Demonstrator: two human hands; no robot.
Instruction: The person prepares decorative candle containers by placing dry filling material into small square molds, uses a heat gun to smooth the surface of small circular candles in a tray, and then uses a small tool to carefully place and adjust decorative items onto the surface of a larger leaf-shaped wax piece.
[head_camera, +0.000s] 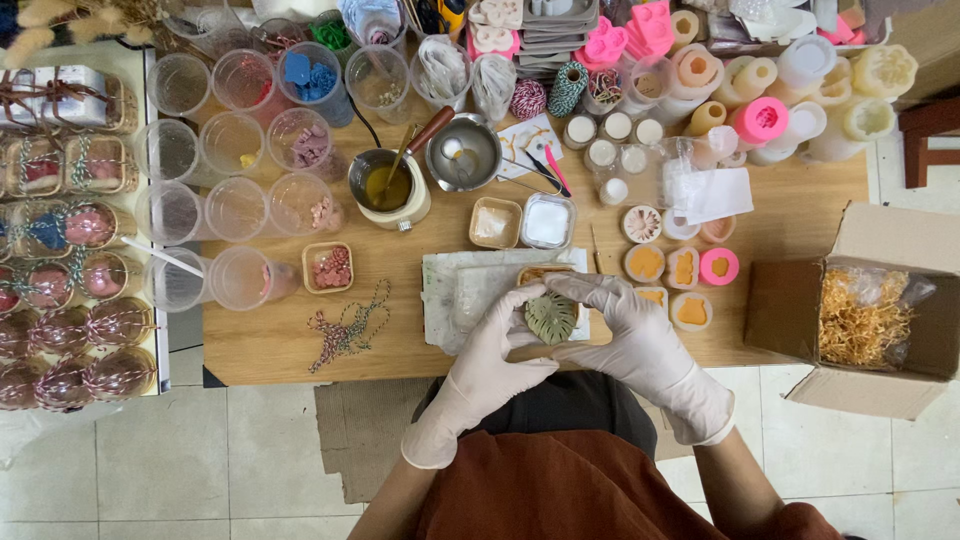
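Both hands wear pale latex gloves and meet over the near edge of a wooden table. My left hand and my right hand together pinch a dark green leaf-shaped piece with pale veins, held between thumbs and fingertips. Under the hands lies a white sheet or cloth, and a small wooden tray peeks out just behind the leaf.
A pot of yellow wax, a metal bowl, clear plastic cups, small filled moulds and silicone moulds crowd the table. An open cardboard box of straw filler stands right. Wrapped round items fill a left shelf.
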